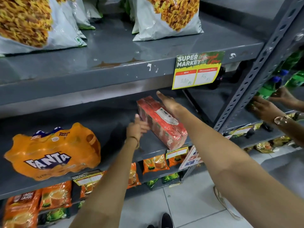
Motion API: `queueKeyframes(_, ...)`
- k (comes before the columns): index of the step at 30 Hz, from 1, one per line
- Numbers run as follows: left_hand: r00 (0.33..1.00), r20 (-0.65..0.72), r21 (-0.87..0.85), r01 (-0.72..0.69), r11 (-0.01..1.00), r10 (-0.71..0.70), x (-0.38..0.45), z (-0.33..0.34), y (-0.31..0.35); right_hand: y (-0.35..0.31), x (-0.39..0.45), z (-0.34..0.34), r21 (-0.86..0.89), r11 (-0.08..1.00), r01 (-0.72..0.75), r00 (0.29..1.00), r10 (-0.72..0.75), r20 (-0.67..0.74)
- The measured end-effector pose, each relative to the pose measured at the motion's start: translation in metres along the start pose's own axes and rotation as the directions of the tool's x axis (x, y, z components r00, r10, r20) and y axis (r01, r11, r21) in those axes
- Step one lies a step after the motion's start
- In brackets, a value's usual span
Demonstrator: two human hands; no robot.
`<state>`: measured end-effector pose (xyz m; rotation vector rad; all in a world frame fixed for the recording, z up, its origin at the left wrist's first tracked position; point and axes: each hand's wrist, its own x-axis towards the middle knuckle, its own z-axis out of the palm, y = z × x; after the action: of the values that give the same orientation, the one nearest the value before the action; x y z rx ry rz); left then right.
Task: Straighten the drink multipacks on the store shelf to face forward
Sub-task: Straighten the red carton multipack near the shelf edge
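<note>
A red shrink-wrapped multipack of drink cartons lies at an angle on the grey middle shelf, its near end at the shelf's front edge. My left hand presses against its left side, fingers curled. My right hand rests flat on its top right edge, fingers stretched toward the back. An orange Fanta multipack sits to the left on the same shelf, its logo facing forward and slightly tilted.
Snack bags stand on the upper shelf, with a yellow price tag on its edge. Tea packets fill the lower shelves. At right, another person's hands handle green bottles past the upright post.
</note>
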<state>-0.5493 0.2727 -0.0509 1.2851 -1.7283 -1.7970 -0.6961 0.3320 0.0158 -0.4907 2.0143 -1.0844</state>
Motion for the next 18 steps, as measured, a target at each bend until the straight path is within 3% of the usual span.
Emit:
queueKeyframes(1, 0.995, -0.101, 0.031, -0.019, 0.999, 0.022, 0.007, -0.006, 0.007, -0.001, -0.009, -0.001, -0.07, 0.997, 0.036, 0.998, -0.04, -0.052)
queueKeyframes(3, 0.976, -0.177, 0.289, -0.075, 0.954, 0.13, 0.021, -0.017, 0.025, 0.005, -0.023, -0.01, -0.217, 0.975, 0.039, 0.999, -0.037, 0.017)
queueKeyframes(4, 0.972, -0.123, 0.445, -0.127, 0.887, 0.2, 0.025, -0.019, 0.036, 0.01, -0.03, -0.016, -0.331, 0.943, 0.024, 0.996, 0.007, 0.092)
queueKeyframes(6, 0.953, 0.113, 0.659, -0.285, 0.696, 0.282, 0.035, -0.02, 0.058, 0.014, -0.043, -0.027, -0.526, 0.85, 0.02, 0.969, 0.112, 0.219)
queueKeyframes(8, 0.926, 0.305, 0.787, -0.377, 0.489, 0.222, 0.044, -0.014, 0.067, 0.016, -0.056, -0.033, -0.643, 0.765, 0.036, 0.951, 0.171, 0.257)
queueKeyframes(10, 0.923, 0.356, 0.858, -0.385, 0.34, 0.148, 0.051, -0.007, 0.067, 0.023, -0.06, -0.039, -0.695, 0.719, 0.007, 0.95, 0.213, 0.23)
queueKeyframes(12, 0.927, 0.342, 0.874, -0.374, 0.312, 0.153, 0.053, -0.004, 0.063, 0.032, -0.058, -0.043, -0.701, 0.713, -0.023, 0.953, 0.228, 0.2)
queueKeyframes(15, 0.929, 0.272, 0.863, -0.352, 0.363, 0.252, 0.047, -0.008, 0.056, 0.036, -0.055, -0.047, -0.706, 0.708, -0.036, 0.959, 0.223, 0.175)
queueKeyframes(18, 0.912, 0.184, 0.881, -0.318, 0.35, 0.366, 0.04, -0.016, 0.048, 0.031, -0.055, -0.056, -0.771, 0.636, -0.024, 0.975, 0.186, 0.123)
